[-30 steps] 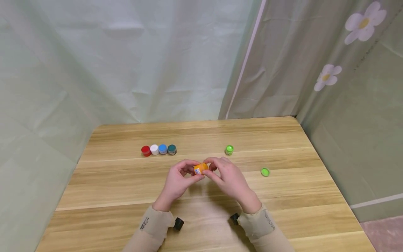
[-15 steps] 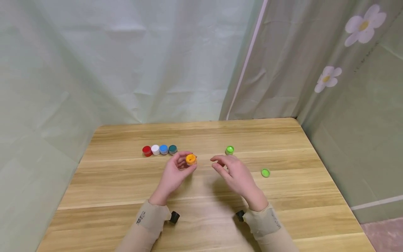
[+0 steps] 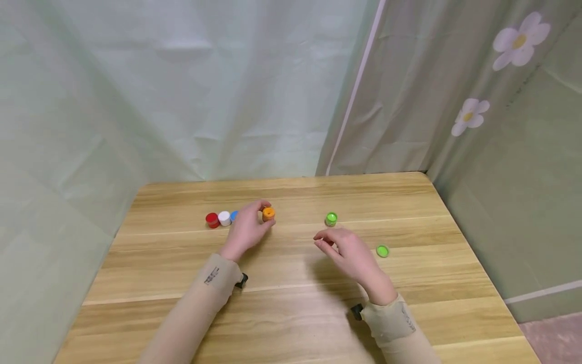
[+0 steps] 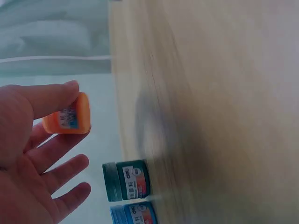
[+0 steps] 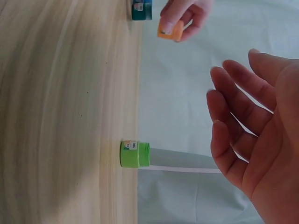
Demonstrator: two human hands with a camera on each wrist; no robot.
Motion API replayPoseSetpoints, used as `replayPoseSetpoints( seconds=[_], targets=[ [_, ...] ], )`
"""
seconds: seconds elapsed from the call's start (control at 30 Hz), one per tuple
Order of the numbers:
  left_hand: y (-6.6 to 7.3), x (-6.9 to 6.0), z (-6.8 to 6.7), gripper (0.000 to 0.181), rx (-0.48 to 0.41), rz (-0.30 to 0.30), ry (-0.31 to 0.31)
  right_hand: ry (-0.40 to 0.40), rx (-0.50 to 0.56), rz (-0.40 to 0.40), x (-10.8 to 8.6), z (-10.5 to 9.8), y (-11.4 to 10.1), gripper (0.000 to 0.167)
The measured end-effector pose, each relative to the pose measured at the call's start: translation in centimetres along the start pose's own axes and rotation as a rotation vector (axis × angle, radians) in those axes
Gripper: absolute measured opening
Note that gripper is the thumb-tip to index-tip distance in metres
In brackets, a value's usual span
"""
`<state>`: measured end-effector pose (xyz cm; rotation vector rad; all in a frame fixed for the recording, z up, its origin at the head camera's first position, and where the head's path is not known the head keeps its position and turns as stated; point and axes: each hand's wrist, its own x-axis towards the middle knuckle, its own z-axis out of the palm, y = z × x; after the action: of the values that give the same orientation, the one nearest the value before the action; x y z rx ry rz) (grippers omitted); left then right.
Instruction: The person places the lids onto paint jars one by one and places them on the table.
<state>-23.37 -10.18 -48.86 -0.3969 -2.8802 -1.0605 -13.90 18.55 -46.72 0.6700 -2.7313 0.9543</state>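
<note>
My left hand (image 3: 246,225) pinches a small orange paint jar (image 3: 269,214) between thumb and fingers, just right of a row of jars. A darker spot marks the jar's top; I cannot tell whether that is a lid. In the left wrist view the jar is above the table, near a teal paint jar (image 4: 126,180). My right hand (image 3: 352,255) hovers with loosely bent fingers and holds nothing. Beyond it stands a green paint jar (image 3: 331,219), and a green lid (image 3: 382,251) lies to its right.
A red jar (image 3: 212,220), a white jar (image 3: 225,218) and a blue jar (image 3: 234,216) line up at the left. The left hand hides the teal one in the head view. A curtain (image 3: 236,101) hangs behind the wooden table (image 3: 291,323).
Both hands were on the orange jar; the right hand has let go and drawn back right. The left hand has carried the jar forward and left, to the end of the row.
</note>
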Motion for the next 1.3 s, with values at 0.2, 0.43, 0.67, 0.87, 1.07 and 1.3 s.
replayPoseSetpoints(
  seconds=[0.2, 0.43, 0.67, 0.87, 1.07, 1.3],
  targets=[
    [-0.5, 1.9, 0.3, 0.037, 0.121, 0.008, -0.024, -0.021, -0.024, -0.007, -0.1, -0.2, 0.2, 0.016],
    [-0.9, 2.9, 0.4, 0.034, 0.173, 0.006, -0.034, -0.044, -0.02, -0.017, 0.0, -0.3, 0.2, 0.02],
    [-1.7, 3.0, 0.3, 0.036, 0.23, -0.005, -0.065, -0.053, -0.027, -0.026, 0.1, -0.5, 0.1, 0.018],
    [-1.7, 2.9, 0.2, 0.037, 0.251, 0.0, -0.097, -0.062, -0.035, -0.019, 0.1, -0.5, 0.0, 0.017],
    [-1.8, 2.8, 0.0, 0.039, 0.273, 0.001, -0.119, -0.069, -0.039, -0.02, 0.0, -0.4, 0.1, 0.016],
    [-2.0, 2.9, 0.1, 0.037, 0.266, -0.009, -0.127, -0.077, -0.043, -0.019, 0.1, -0.4, 0.2, 0.016]
  ],
)
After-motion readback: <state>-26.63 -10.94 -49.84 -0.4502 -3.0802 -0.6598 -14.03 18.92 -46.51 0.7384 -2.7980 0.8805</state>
